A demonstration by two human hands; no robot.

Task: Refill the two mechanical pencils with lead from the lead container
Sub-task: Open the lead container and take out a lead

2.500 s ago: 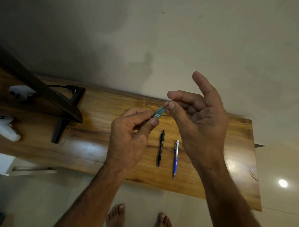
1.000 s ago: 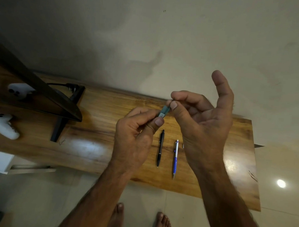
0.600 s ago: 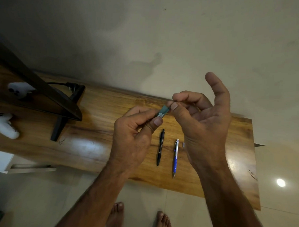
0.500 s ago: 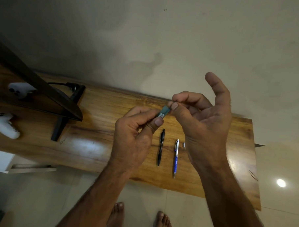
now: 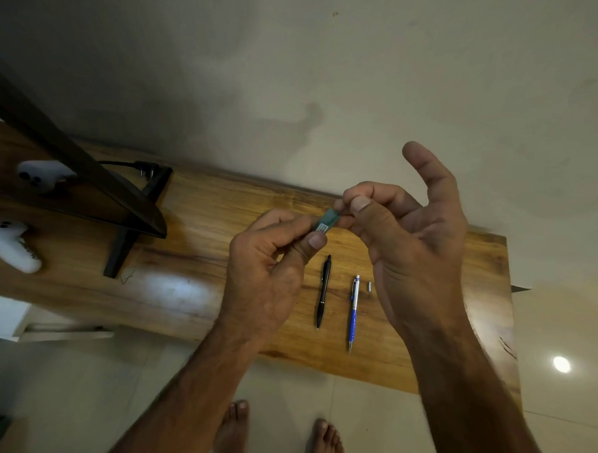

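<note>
My left hand [image 5: 271, 276] grips a small teal lead container [image 5: 327, 221] between thumb and forefinger, held above the wooden table [image 5: 203, 256]. My right hand [image 5: 413, 252] pinches the container's upper end with thumb and fingertips, little finger raised; whether a lead is between those fingertips cannot be seen. Below the hands, a black mechanical pencil [image 5: 323, 292] and a blue-and-silver mechanical pencil [image 5: 353, 314] lie side by side on the table, tips toward me. A tiny silver cap [image 5: 369, 286] rests right of the blue pencil's top.
A dark screen on a black stand [image 5: 118, 252] occupies the table's left part, with a cable behind it. A white game controller [image 5: 10, 244] lies at the far left, another [image 5: 43, 175] behind the screen. My bare feet [image 5: 327, 443] stand on the tiled floor by the table's edge.
My right thumb and fingertips have stayed at the container's top while the raised little finger shifted slightly. Both hands drifted a little right since the earliest frame. The pencils have not moved.
</note>
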